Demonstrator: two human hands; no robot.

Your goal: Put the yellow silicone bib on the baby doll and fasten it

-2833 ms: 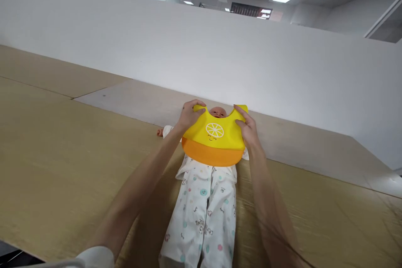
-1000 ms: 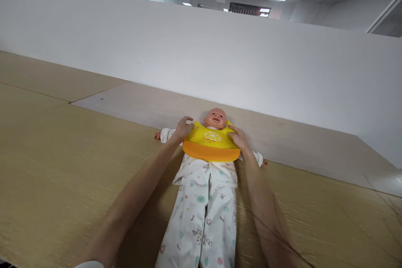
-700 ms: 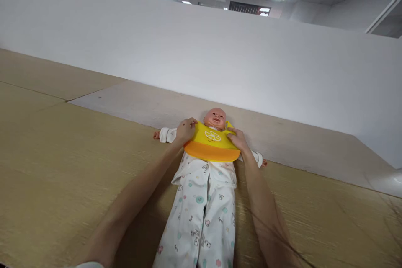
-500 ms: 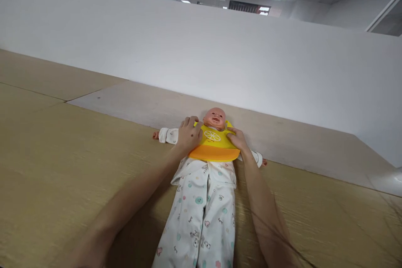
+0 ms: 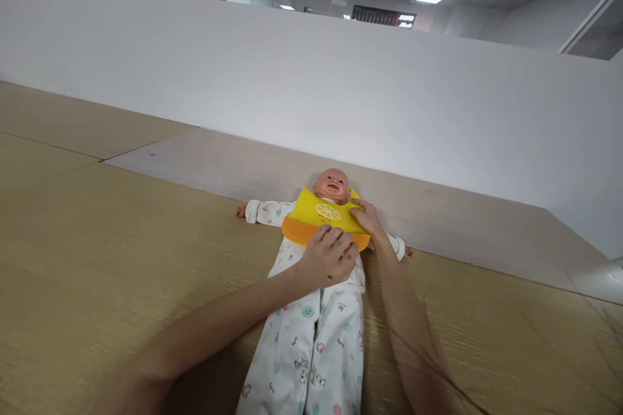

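A baby doll [image 5: 331, 183] lies on its back, arms spread, in white printed clothes [image 5: 316, 337]. Across its chest lies a yellow bib [image 5: 311, 207] with a white citrus-slice print and an orange pocket [image 5: 296, 231] along the bottom. My left hand [image 5: 331, 256] is closed, its curled fingers at the middle of the orange pocket; the fingertips are partly hidden. At the bib's right edge, my right hand [image 5: 368, 218] pinches the bib, thumb on top and other fingers mostly out of sight.
The doll rests on a tan, wood-like surface [image 5: 121, 259]. Behind its head runs a paler strip [image 5: 233, 155], then a low white wall [image 5: 302, 84] with glass panels above. Dark thin strands cross the lower right of the view.
My left hand has moved from the bib's upper left edge down and right to the orange pocket. My right hand stays at the bib's right edge.
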